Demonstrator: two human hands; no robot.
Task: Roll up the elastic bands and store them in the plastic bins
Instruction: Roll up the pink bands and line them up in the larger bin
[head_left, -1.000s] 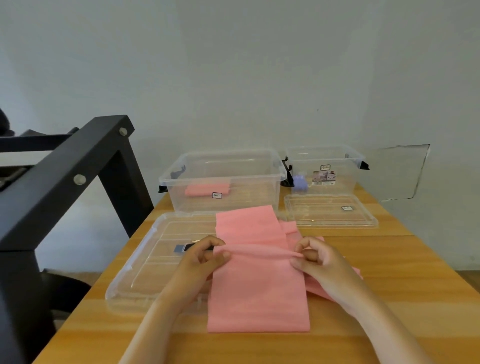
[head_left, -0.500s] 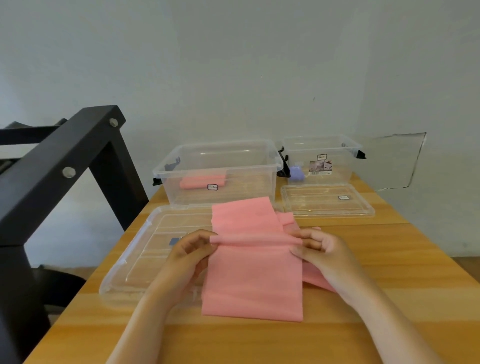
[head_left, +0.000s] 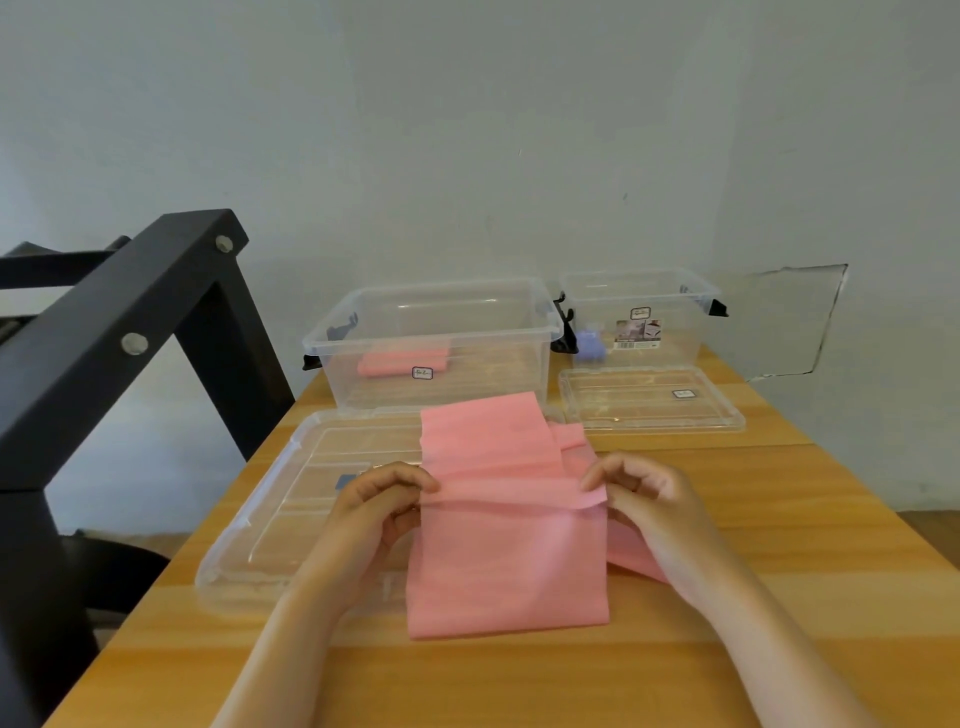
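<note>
– Left hand (head_left: 379, 499) and right hand (head_left: 644, 493): fingers curled, each pinching one end of a raised cross-fold in the pink band (head_left: 509, 561).
– Band position?
– Flat on the wooden table (head_left: 779, 597). Its near edge is straight and sits short of the table's front edge, with bare wood in front of the band and to its right. Thin, matte, limp sheet. More pink material shows from under its right side.
– Left of the band?
– Large clear lid (head_left: 291, 509), shallow and rigid, with rounded corners. Whether it meets the band's left edge or runs under it, cannot tell.
– Behind the band?
– Large clear bin (head_left: 493, 374), open, black latches, just past the band's far end. One rolled pink band (head_left: 402, 362) lies inside. Behind the band to the right is a small clear lid (head_left: 649, 400), then a small clear bin (head_left: 675, 332) holding a purple item (head_left: 591, 344).
– Obstructions?
– Black metal frame (head_left: 104, 332), bolted, well left of the band and off the table.
</note>
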